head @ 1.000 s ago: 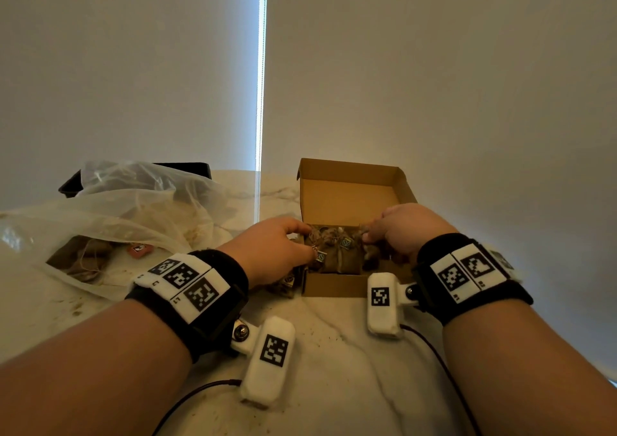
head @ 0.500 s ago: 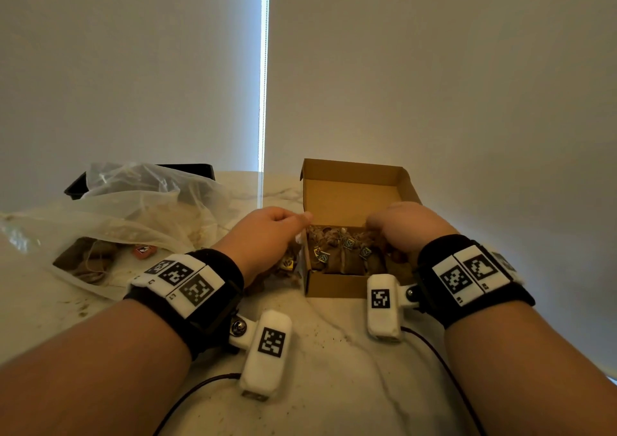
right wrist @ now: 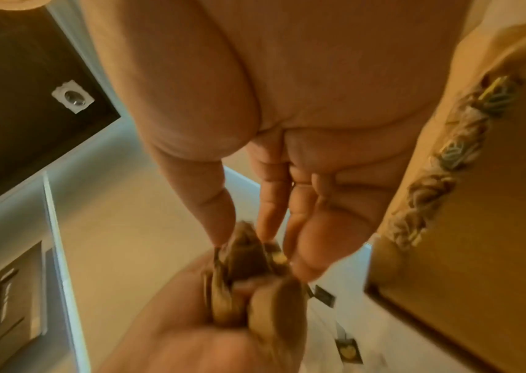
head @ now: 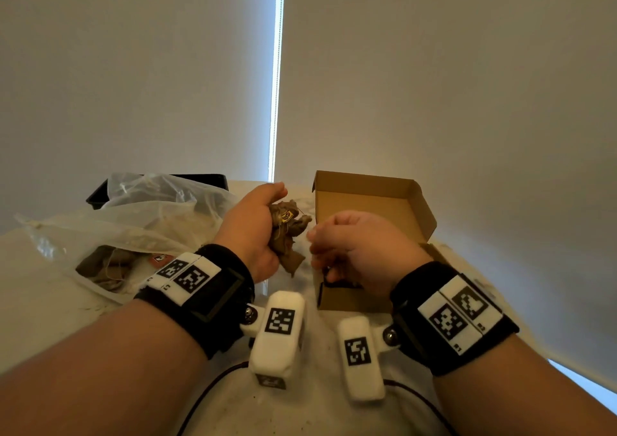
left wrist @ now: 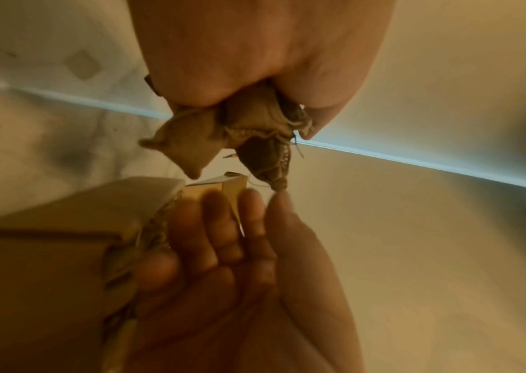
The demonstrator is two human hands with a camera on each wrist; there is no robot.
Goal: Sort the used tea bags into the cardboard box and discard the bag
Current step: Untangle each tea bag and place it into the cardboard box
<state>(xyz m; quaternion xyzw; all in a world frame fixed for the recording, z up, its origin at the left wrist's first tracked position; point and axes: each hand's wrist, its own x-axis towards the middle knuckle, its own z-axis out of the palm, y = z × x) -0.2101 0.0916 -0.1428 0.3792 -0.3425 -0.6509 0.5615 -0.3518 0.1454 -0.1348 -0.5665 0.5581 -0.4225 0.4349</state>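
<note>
Two hands work above a pale marbled worktop (head: 187, 412), and the biggest thing on it is the crumpled clear plastic bag (head: 140, 222) at the left, which has a few brown tea bags (head: 107, 265) left inside near its mouth. Behind the plastic bag sits a dark tray (head: 100, 195), mostly hidden. To the right stands the cardboard box (head: 374, 198), its lid flap upright at the back; the right wrist view shows a row of stringed tea bags (right wrist: 437, 176) packed along one inner wall.

Between plastic bag and cardboard box, just left of the box's near corner and raised off the worktop, the left hand (head: 253, 232) is curled tight round a clump of used tea bags (head: 288, 232), with strings and a yellow tag (head: 287, 216) poking out. The right hand (head: 357, 248) hangs over the front of the box with its fingers loosely bent, the tips reaching toward the clump; the left wrist view is blurred, so whether a fingertip already nips a corner is hard to say, but it seems to grip nothing.

I judge the sorting to be partway through: this clump has to be teased apart. Next, the right hand needs to pinch one tea bag, draw it free of the tangled strings and set it beside the row.
</note>
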